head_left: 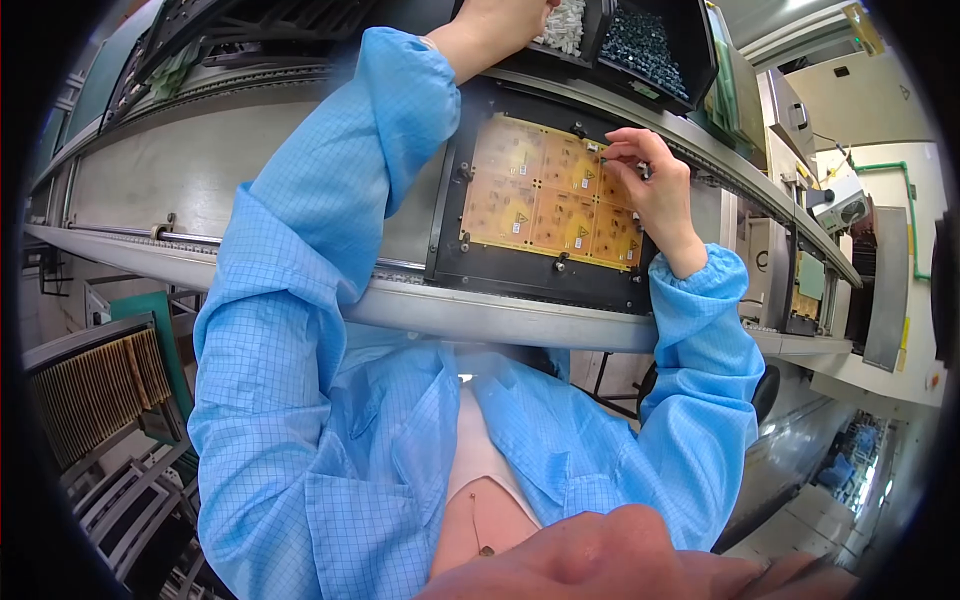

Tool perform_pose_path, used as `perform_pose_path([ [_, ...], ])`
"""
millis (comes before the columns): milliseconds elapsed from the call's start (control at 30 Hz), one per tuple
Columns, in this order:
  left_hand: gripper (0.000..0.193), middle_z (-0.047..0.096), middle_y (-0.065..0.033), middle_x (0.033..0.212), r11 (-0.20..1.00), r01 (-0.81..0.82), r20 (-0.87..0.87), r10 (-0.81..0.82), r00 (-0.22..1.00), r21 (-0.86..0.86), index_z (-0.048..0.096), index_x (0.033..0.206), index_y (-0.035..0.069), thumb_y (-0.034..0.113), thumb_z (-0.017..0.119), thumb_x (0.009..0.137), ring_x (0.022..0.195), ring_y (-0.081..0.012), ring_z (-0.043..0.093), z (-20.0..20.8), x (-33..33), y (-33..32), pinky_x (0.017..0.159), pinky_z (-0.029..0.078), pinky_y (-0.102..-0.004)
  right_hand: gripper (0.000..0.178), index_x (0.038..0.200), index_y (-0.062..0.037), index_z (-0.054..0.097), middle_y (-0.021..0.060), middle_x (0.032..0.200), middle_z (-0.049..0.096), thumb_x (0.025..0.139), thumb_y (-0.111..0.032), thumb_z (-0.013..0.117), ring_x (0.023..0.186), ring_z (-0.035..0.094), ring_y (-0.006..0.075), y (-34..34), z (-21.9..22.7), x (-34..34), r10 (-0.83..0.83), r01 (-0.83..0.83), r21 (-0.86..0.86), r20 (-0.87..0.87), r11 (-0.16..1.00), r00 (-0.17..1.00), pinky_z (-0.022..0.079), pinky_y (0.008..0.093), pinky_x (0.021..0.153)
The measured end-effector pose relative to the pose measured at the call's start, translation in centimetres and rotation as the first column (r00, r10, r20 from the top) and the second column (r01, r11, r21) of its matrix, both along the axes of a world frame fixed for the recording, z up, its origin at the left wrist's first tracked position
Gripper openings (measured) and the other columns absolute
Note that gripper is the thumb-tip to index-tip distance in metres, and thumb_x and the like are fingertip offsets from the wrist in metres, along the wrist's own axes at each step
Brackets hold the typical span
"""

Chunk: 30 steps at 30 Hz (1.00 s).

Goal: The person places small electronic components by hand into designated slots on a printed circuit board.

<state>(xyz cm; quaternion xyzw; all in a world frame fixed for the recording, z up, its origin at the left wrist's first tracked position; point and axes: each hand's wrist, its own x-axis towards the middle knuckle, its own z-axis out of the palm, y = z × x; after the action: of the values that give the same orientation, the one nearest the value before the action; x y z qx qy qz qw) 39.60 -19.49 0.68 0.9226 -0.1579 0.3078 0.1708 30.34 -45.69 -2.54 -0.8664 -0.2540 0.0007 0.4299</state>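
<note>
My right hand [652, 185] is over the upper right part of an amber circuit board panel [500, 200], with thumb and forefinger closed on a small dark teal component [603, 160]. Close to those fingertips, a small white component [592, 148] sits at the panel's far edge. The panel lies flat in a black carrier frame [490, 272] with knobs around it. At the top edge, my left hand [495, 28] reaches to a bin of small white parts [563, 28]; its fingers are mostly cut off by the picture's edge.
Right of the white parts, a black bin [690, 85] holds many dark teal components. A metal rail [520, 308] runs along the near side of the conveyor. A rack of upright boards [95, 395] stands at the left. Another carrier [805, 290] lies farther right on the line.
</note>
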Motion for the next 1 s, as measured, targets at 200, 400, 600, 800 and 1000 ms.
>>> perform_pose_path([
  [200,0.006,0.067,-0.0183,0.080,0.955,0.201,0.053,-0.194,0.980,-0.220,0.071,0.077,0.004,0.008,0.067,0.074,0.080,-0.0362,0.066,1.1,-0.5,-1.3,0.076,0.053,-0.0423,0.032,0.109,-0.0016,0.063,0.0079,0.094,0.069,0.079,0.008,0.068,0.085,0.070,0.0163,-1.3,0.0,-0.8,-0.013,0.014,-0.012,0.106,1.000,0.994,0.054,0.0272,0.077],
  [400,0.013,0.071,-0.0177,0.079,0.867,0.168,-0.185,-0.282,0.941,-0.469,0.074,0.084,0.002,0.012,0.072,0.076,0.074,-0.0269,0.071,4.1,-4.1,-1.8,0.071,0.055,-0.0341,0.029,0.107,-0.0004,0.063,0.0085,0.095,0.067,0.080,0.010,0.066,0.087,0.071,0.0179,-1.9,0.0,-0.8,0.023,-0.015,-0.046,0.161,0.999,0.987,0.056,0.0279,0.076],
  [600,0.013,0.073,-0.0157,0.081,0.804,0.113,-0.289,-0.336,0.896,-0.584,0.075,0.087,0.000,0.010,0.073,0.077,0.073,-0.0208,0.071,3.6,-5.5,0.6,0.069,0.055,-0.0305,0.030,0.109,-0.0010,0.063,0.0088,0.093,0.065,0.081,0.010,0.065,0.088,0.071,0.0191,-0.6,0.6,0.0,0.108,-0.079,-0.135,0.220,0.988,0.969,0.057,0.0291,0.076],
  [800,0.012,0.072,-0.0106,0.089,0.754,0.104,-0.311,-0.388,0.868,-0.649,0.074,0.090,0.002,0.009,0.070,0.082,0.084,-0.0201,0.069,1.7,-8.2,2.7,0.077,0.055,-0.0315,0.031,0.112,-0.0024,0.065,0.0111,0.093,0.066,0.083,0.008,0.066,0.086,0.068,0.0204,1.3,1.9,0.2,0.280,-0.186,-0.279,0.346,0.942,0.895,0.056,0.0300,0.075],
  [1000,0.014,0.072,-0.0065,0.094,0.699,-0.041,-0.515,-0.484,0.708,-0.714,0.073,0.099,0.000,0.003,0.069,0.086,0.088,-0.0122,0.066,0.8,-10.6,3.1,0.082,0.053,-0.0257,0.023,0.110,-0.0052,0.067,0.0135,0.104,0.069,0.088,-0.011,0.069,0.092,0.068,0.0274,0.4,3.8,9.3,0.080,0.066,-0.237,0.558,0.969,0.826,0.054,0.0344,0.080],
])
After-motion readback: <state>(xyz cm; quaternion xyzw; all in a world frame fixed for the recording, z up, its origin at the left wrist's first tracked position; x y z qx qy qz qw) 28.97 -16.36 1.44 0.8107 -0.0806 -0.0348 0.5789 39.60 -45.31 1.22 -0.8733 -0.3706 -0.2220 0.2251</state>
